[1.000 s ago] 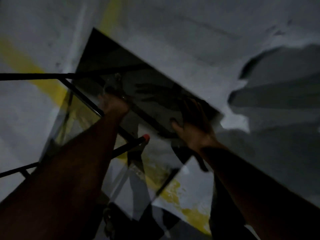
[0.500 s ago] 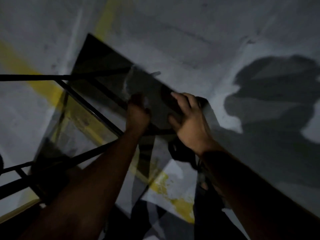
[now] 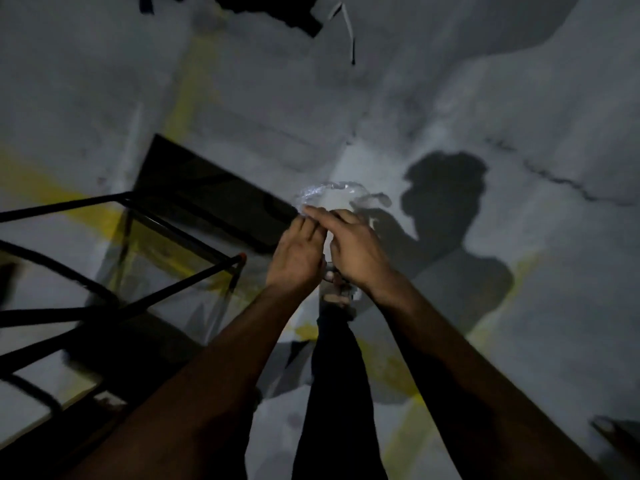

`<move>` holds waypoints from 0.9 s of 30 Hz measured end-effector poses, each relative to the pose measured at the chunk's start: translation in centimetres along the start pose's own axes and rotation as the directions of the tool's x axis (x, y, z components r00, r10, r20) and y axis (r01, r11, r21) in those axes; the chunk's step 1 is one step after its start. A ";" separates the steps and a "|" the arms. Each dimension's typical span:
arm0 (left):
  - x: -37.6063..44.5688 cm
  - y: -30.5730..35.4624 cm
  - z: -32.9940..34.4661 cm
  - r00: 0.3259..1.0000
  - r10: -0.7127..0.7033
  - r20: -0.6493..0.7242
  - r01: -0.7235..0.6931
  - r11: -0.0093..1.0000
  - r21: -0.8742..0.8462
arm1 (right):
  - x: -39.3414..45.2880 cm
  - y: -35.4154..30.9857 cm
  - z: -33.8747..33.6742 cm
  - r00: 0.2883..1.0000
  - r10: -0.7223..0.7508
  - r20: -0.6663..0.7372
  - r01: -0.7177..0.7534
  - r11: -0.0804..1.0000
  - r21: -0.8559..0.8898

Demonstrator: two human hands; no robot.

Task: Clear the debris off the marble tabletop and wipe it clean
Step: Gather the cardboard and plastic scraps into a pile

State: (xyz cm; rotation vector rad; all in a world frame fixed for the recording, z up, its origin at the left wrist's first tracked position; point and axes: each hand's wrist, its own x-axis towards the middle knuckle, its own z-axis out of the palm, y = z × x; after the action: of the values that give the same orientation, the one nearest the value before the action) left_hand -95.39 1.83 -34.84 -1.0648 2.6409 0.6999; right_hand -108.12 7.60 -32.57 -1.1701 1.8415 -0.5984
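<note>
Grip: the left hand (image 3: 298, 256) and the right hand (image 3: 356, 251) meet in mid-air, fingers together, pinching the near edge of a crumpled piece of clear plastic film (image 3: 332, 195). The film arcs upward and away from the fingertips and is lit from behind, above the floor rather than over any surface. Whether each hand pinches the film separately cannot be told through the dim light.

Just left of the hands lies the corner of a dark glossy tabletop (image 3: 207, 195); its far edge runs diagonally toward the grip, and the hands sit just beyond that edge. A black metal frame (image 3: 138, 271) with an orange-tipped end (image 3: 242, 257) crosses below the slab.

Beneath the hands a dark trouser leg (image 3: 332, 393) and a sandalled foot (image 3: 337, 292) stand on the grey concrete floor (image 3: 485, 98), which carries yellow painted lines (image 3: 187, 91) and a person's shadow (image 3: 446, 202) to the right. Open floor spreads right of and beyond the grip.
</note>
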 end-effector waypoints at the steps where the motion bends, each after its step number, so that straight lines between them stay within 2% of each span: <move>1: -0.8 1.2 -2.9 1.000 0.028 -0.009 -0.028 0.999 0.043 | -1.2 -2.3 -1.9 1.000 -0.013 -0.018 0.013 1.000 -0.014; 7: -6.2 3.4 -18.4 0.965 0.254 -0.058 -0.222 0.917 0.332 | -4.7 -14.6 -9.3 0.974 -0.206 -0.095 0.176 0.951 -0.253; 10: -9.9 3.5 -25.8 0.950 0.290 -0.112 -0.222 0.885 0.409 | -5.7 -20.8 -11.3 0.921 -0.347 -0.174 0.278 0.902 -0.330; 14: -15.9 2.9 -33.2 0.925 0.217 -0.312 -0.075 0.909 0.409 | -6.2 -28.0 -12.2 0.847 -0.482 -0.223 0.430 0.869 -0.245; 16: -19.1 1.8 -35.3 0.895 0.116 -0.432 0.029 0.948 0.316 | -6.3 -32.0 -11.3 0.822 -0.535 -0.196 0.510 0.844 -0.164; 18: -21.8 0.5 -36.5 0.850 0.029 -0.527 0.071 0.983 0.168 | -6.5 -35.9 -9.7 0.818 -0.558 -0.144 0.552 0.830 -0.082; 20: -24.9 -1.0 -37.4 0.763 -0.042 -0.645 0.066 0.998 0.013 | -7.3 -40.0 -7.4 0.817 -0.571 -0.087 0.575 0.817 0.038; 22: -27.9 -2.2 -37.9 0.639 -0.169 -0.751 0.047 0.982 -0.181 | -8.0 -43.5 -4.9 0.819 -0.571 -0.045 0.571 0.805 0.162; 23: -29.7 -2.8 -38.0 0.555 -0.267 -0.788 0.041 0.955 -0.295 | -8.5 -45.2 -3.0 0.829 -0.560 -0.001 0.548 0.811 0.203; 25: -33.4 -4.4 -38.2 0.363 -0.471 -0.804 0.032 0.869 -0.495 | -9.6 -48.5 0.9 0.847 -0.505 0.165 0.437 0.839 0.323; 26: -35.1 -5.6 -38.2 0.280 -0.554 -0.784 0.026 0.821 -0.570 | -10.2 -50.1 2.9 0.845 -0.465 0.265 0.337 0.847 0.411; 27: -36.4 -6.8 -38.2 0.227 -0.617 -0.753 0.008 0.774 -0.633 | -10.9 -51.3 4.6 0.838 -0.426 0.342 0.220 0.837 0.502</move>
State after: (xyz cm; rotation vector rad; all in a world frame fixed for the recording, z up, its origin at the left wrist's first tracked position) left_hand -65.16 0.19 8.93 -2.9750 2.7936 0.8395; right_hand -77.09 -5.43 7.95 -1.1938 1.0410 -0.8211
